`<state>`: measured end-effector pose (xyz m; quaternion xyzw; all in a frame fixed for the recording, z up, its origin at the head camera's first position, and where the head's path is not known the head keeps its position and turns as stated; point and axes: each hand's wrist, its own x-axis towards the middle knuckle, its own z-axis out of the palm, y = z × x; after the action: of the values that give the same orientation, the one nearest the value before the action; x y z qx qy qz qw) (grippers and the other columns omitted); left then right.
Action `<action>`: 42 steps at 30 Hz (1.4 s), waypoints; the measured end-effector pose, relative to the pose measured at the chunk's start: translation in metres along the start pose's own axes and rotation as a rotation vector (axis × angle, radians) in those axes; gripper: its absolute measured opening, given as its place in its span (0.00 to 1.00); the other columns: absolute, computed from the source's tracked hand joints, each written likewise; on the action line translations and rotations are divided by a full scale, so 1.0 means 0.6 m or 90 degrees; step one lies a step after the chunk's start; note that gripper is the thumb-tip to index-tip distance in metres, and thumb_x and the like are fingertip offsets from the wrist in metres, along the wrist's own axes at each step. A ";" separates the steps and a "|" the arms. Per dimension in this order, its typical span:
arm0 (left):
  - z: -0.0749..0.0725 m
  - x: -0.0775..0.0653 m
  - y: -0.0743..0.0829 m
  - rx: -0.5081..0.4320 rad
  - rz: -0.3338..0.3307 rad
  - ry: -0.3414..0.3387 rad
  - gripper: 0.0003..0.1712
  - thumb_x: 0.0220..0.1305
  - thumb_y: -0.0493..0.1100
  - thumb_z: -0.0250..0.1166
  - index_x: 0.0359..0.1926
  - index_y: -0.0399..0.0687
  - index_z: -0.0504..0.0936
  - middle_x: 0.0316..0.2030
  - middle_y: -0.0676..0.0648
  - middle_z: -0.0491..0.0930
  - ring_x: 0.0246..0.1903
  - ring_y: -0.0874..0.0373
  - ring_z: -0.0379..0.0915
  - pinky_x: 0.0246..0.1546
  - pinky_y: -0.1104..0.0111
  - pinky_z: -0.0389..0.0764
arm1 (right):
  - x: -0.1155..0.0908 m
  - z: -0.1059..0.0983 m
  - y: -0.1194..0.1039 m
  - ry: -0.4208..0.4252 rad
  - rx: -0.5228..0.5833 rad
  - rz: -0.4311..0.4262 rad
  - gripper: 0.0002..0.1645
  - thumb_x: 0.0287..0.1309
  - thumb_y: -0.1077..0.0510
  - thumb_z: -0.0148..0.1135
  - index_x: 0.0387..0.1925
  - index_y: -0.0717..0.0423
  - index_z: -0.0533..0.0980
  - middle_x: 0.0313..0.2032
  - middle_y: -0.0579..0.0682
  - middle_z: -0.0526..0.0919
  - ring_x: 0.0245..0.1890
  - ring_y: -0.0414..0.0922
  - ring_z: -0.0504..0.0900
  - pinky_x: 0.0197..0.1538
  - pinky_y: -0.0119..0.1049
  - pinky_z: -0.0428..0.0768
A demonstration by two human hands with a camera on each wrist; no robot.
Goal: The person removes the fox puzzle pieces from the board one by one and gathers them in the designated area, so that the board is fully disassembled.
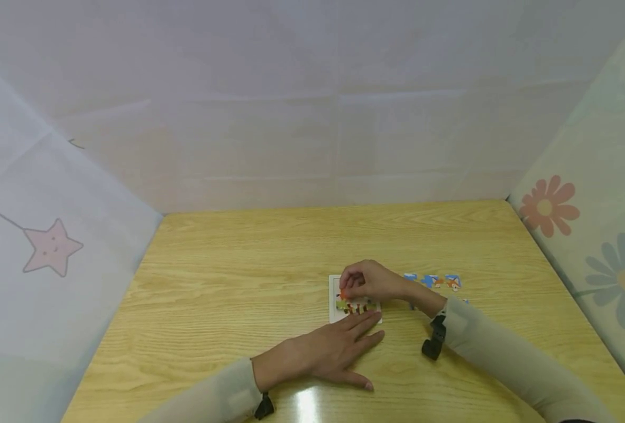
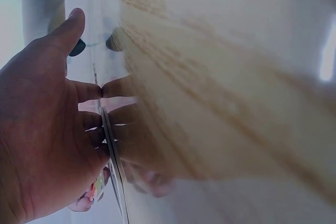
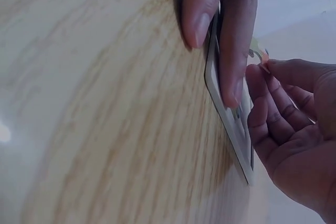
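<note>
A small picture puzzle in a white tray (image 1: 332, 301) lies on the wooden table, with colourful pieces in its lower part. My left hand (image 1: 336, 352) has its fingers straight and spread, the fingertips resting on the tray's near edge. In the right wrist view two of these fingers (image 3: 233, 61) lie across the tray's rim. Over the tray's left part, my right hand (image 1: 376, 283) pinches an orange-and-green puzzle piece (image 3: 263, 60) between thumb and fingertips. Its fingers hide much of the puzzle in the head view.
Several loose puzzle pieces (image 1: 453, 282), blue with orange animal pictures, lie right of the tray, some partly behind the right wrist. White cloth walls with a star (image 1: 53, 248) and flowers (image 1: 550, 207) stand around the wooden table (image 1: 228, 270).
</note>
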<state>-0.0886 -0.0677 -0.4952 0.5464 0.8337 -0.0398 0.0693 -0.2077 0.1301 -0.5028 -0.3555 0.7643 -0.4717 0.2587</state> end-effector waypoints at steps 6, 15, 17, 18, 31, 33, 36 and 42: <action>0.001 0.001 0.000 -0.001 -0.002 -0.004 0.55 0.73 0.81 0.44 0.84 0.48 0.56 0.85 0.37 0.44 0.84 0.46 0.39 0.82 0.59 0.54 | -0.008 -0.008 0.005 0.031 0.019 0.010 0.07 0.71 0.65 0.67 0.47 0.65 0.83 0.40 0.51 0.89 0.41 0.48 0.89 0.44 0.33 0.87; 0.001 0.001 0.002 -0.005 -0.011 -0.007 0.56 0.72 0.81 0.44 0.85 0.49 0.56 0.85 0.37 0.44 0.84 0.47 0.39 0.82 0.60 0.54 | -0.028 -0.025 0.015 0.032 0.045 -0.007 0.09 0.72 0.66 0.65 0.49 0.68 0.82 0.39 0.54 0.89 0.38 0.48 0.91 0.45 0.38 0.90; 0.001 0.001 0.002 -0.002 -0.011 -0.004 0.56 0.72 0.81 0.44 0.84 0.48 0.56 0.85 0.37 0.44 0.84 0.46 0.39 0.82 0.59 0.54 | -0.035 -0.029 0.013 0.031 0.051 -0.006 0.09 0.72 0.66 0.65 0.49 0.69 0.81 0.40 0.55 0.89 0.39 0.49 0.91 0.45 0.39 0.90; 0.000 0.002 0.002 0.001 -0.010 -0.002 0.56 0.72 0.81 0.44 0.84 0.48 0.56 0.84 0.37 0.44 0.84 0.46 0.40 0.82 0.59 0.54 | -0.038 -0.031 0.013 0.031 0.052 -0.003 0.09 0.72 0.66 0.65 0.49 0.69 0.81 0.40 0.56 0.89 0.39 0.49 0.91 0.46 0.39 0.90; 0.003 0.004 0.001 -0.004 -0.016 -0.017 0.57 0.72 0.82 0.43 0.85 0.49 0.54 0.85 0.37 0.41 0.84 0.46 0.36 0.82 0.59 0.51 | -0.087 -0.049 0.025 0.042 0.065 0.022 0.11 0.72 0.66 0.66 0.50 0.70 0.81 0.43 0.60 0.89 0.41 0.51 0.91 0.45 0.42 0.90; 0.003 0.004 0.001 -0.004 -0.016 -0.017 0.57 0.72 0.82 0.43 0.85 0.49 0.54 0.85 0.37 0.40 0.85 0.46 0.36 0.82 0.60 0.51 | -0.094 -0.051 0.025 0.041 0.071 0.033 0.11 0.72 0.66 0.66 0.50 0.70 0.80 0.43 0.60 0.89 0.41 0.51 0.91 0.45 0.41 0.90; 0.003 0.004 0.002 0.000 -0.015 -0.013 0.57 0.72 0.82 0.43 0.85 0.48 0.54 0.85 0.37 0.41 0.84 0.46 0.37 0.82 0.60 0.51 | -0.105 -0.054 0.027 0.044 0.061 0.043 0.11 0.71 0.65 0.66 0.50 0.70 0.81 0.43 0.58 0.89 0.41 0.48 0.91 0.45 0.39 0.89; 0.002 0.004 0.003 -0.007 -0.018 -0.015 0.56 0.72 0.82 0.43 0.85 0.49 0.54 0.85 0.37 0.41 0.84 0.46 0.36 0.82 0.60 0.51 | -0.132 -0.063 0.033 0.041 0.042 0.039 0.10 0.72 0.66 0.65 0.51 0.68 0.81 0.41 0.58 0.89 0.36 0.48 0.89 0.41 0.40 0.89</action>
<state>-0.0878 -0.0650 -0.4970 0.5333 0.8408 -0.0425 0.0820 -0.1926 0.2186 -0.5000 -0.3079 0.7670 -0.4993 0.2599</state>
